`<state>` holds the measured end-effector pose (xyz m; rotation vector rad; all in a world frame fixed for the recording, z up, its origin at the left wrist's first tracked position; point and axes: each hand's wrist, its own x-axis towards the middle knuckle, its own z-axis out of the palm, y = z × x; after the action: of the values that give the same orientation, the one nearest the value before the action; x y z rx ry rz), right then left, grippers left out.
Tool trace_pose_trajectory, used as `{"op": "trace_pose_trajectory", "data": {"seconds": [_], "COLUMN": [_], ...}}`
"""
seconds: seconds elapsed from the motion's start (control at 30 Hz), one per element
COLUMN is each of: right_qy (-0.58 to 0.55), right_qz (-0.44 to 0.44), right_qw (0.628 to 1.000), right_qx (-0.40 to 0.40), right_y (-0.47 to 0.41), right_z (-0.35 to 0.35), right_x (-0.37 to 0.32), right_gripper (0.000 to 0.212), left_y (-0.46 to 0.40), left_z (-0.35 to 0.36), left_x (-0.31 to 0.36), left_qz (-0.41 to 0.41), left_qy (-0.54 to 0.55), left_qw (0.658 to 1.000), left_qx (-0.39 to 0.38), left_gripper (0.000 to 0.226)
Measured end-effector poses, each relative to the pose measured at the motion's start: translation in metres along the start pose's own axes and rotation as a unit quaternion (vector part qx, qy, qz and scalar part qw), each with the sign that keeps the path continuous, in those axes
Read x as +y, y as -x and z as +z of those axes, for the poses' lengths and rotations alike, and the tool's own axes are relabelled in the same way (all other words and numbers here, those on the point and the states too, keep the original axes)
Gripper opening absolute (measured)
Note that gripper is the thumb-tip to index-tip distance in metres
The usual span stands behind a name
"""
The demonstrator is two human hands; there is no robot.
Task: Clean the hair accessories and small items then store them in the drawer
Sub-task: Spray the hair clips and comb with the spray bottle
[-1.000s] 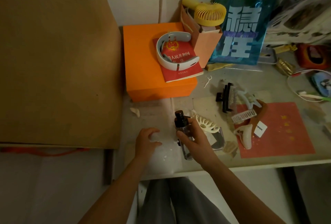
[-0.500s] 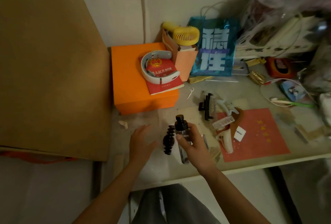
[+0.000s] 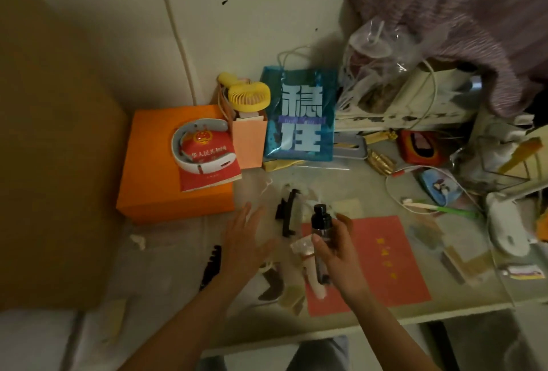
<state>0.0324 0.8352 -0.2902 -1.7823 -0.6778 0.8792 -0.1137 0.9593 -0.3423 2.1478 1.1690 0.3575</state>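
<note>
1. A dark spray bottle (image 3: pixel 321 240) is gripped upright in the right hand (image 3: pixel 341 255), fingers curled round it, above the worktop (image 3: pixel 444 287).
2. The left hand (image 3: pixel 241 240) is held flat with fingers spread, grasping nothing.
3. A black hair clip (image 3: pixel 287 213) lies just beyond; the nozzle is best aimed at it before misting.
4. The red paper (image 3: pixel 382 258) should be spared overspray.

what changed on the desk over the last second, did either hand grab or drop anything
The left hand went from curled fingers on the desk to flat and spread, and has shifted right toward the black hair clip. It took hold of nothing. The right hand still grips the spray bottle, upright. The camera view shifted; the orange box stayed put.
</note>
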Motion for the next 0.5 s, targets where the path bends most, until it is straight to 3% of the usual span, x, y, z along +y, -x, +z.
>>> {"op": "trace_pose_trajectory", "data": {"seconds": [0.13, 0.27, 0.5], "right_qy": [0.025, 0.058, 0.059], "right_qz": [0.021, 0.037, 0.052], "right_qw": [0.997, 0.991, 0.984], "right_qx": [-0.069, -0.113, -0.159], "right_y": [-0.042, -0.072, -0.110], "right_z": [-0.067, -0.124, -0.166], "right_x": [0.013, 0.024, 0.035], "right_gripper": [0.031, 0.028, 0.029], "left_y": [-0.025, -0.036, -0.048], "left_z": [0.057, 0.097, 0.130], "left_x": [0.045, 0.082, 0.126], "left_qz": [-0.070, -0.079, -0.137], "left_qy": [-0.046, -0.017, -0.056], "left_qw": [0.996, 0.993, 0.987], "left_qx": [0.016, 0.081, 0.068], "left_gripper": [0.080, 0.068, 0.075]}}
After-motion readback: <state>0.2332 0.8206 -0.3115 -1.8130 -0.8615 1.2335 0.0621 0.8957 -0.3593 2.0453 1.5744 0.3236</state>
